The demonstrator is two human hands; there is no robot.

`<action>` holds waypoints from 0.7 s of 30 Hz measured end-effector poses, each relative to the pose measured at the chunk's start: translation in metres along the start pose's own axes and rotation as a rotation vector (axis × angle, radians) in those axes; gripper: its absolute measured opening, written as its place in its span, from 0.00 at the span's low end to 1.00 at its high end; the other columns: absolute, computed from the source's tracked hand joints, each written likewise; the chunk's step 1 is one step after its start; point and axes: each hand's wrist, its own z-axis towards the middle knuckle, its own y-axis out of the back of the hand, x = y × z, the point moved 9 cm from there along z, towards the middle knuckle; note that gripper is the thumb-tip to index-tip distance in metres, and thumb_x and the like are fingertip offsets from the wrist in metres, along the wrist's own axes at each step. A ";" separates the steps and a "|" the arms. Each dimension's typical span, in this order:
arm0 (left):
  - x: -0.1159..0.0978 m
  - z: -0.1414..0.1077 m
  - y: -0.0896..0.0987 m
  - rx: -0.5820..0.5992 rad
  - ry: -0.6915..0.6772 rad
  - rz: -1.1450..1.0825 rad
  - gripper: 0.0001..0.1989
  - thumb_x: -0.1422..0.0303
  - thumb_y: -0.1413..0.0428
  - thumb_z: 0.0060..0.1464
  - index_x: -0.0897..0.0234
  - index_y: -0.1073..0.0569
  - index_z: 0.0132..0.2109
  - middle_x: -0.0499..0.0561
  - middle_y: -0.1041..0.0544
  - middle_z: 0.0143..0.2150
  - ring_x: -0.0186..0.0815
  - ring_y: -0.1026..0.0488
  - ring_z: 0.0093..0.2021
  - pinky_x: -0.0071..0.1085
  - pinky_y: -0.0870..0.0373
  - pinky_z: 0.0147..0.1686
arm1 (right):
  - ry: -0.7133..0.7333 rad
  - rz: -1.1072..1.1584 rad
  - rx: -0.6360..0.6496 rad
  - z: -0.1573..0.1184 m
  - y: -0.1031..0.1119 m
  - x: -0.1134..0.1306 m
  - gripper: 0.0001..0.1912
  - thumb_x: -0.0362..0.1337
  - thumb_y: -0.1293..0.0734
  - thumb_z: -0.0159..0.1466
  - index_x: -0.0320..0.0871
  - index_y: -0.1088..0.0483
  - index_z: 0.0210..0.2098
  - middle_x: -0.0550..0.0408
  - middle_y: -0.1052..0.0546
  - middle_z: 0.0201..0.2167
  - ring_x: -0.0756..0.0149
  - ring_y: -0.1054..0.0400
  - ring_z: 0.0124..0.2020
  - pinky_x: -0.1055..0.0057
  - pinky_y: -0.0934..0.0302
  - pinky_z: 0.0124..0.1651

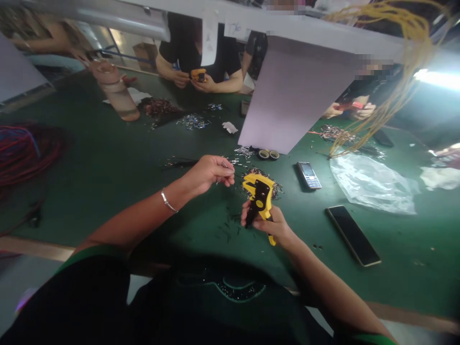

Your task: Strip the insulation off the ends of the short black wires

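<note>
My right hand (pixel 271 223) is wrapped round the handles of a yellow and black wire stripper (pixel 261 191), whose head points up and to the left. To the left of the tool, my left hand (pixel 215 171) is closed in a pinch on a short wire, mostly hidden by the fingers. A pile of short wire pieces (pixel 276 189) lies just behind the stripper. Dark scraps (pixel 224 230) are scattered on the green table (pixel 172 220) below my hands. Black wires with bare metal ends (pixel 179 163) lie behind my left wrist.
To the right are a keypad phone (pixel 308 176), a smartphone (pixel 352 235) and a plastic bag (pixel 373 184). Tape rolls (pixel 269 154) lie by a hanging pale panel (pixel 294 91). A bottle (pixel 117 93) and red wire coils (pixel 21 155) stand left. Co-workers' hands (pixel 203 85) hold tools across the table.
</note>
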 end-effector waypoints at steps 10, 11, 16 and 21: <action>0.009 -0.005 -0.014 0.045 0.063 -0.025 0.05 0.73 0.37 0.41 0.68 0.26 0.27 0.52 0.24 0.21 0.33 0.26 0.23 0.30 0.30 0.26 | -0.012 0.013 0.020 0.001 -0.001 -0.008 0.23 0.39 0.25 0.53 0.40 0.30 0.46 0.51 0.24 0.34 0.61 0.27 0.33 0.62 0.33 0.39; 0.010 -0.005 -0.014 0.045 0.072 -0.030 0.04 0.73 0.37 0.41 0.68 0.26 0.27 0.52 0.24 0.21 0.33 0.25 0.23 0.30 0.30 0.26 | -0.013 0.014 0.015 0.002 -0.001 -0.008 0.23 0.39 0.25 0.53 0.40 0.30 0.46 0.52 0.24 0.34 0.61 0.27 0.32 0.62 0.33 0.39; 0.013 -0.004 -0.015 0.071 0.105 -0.040 0.04 0.74 0.38 0.42 0.69 0.26 0.28 0.53 0.24 0.22 0.33 0.25 0.23 0.30 0.30 0.25 | -0.025 -0.006 0.012 0.002 -0.003 -0.008 0.22 0.39 0.25 0.52 0.40 0.30 0.45 0.53 0.24 0.32 0.62 0.28 0.30 0.62 0.33 0.38; 0.018 -0.003 -0.016 0.101 0.139 -0.050 0.04 0.74 0.38 0.42 0.68 0.26 0.28 0.52 0.24 0.22 0.33 0.25 0.23 0.29 0.29 0.25 | -0.036 -0.035 0.000 0.002 -0.002 -0.007 0.21 0.40 0.25 0.52 0.40 0.29 0.43 0.54 0.24 0.29 0.63 0.29 0.28 0.62 0.33 0.36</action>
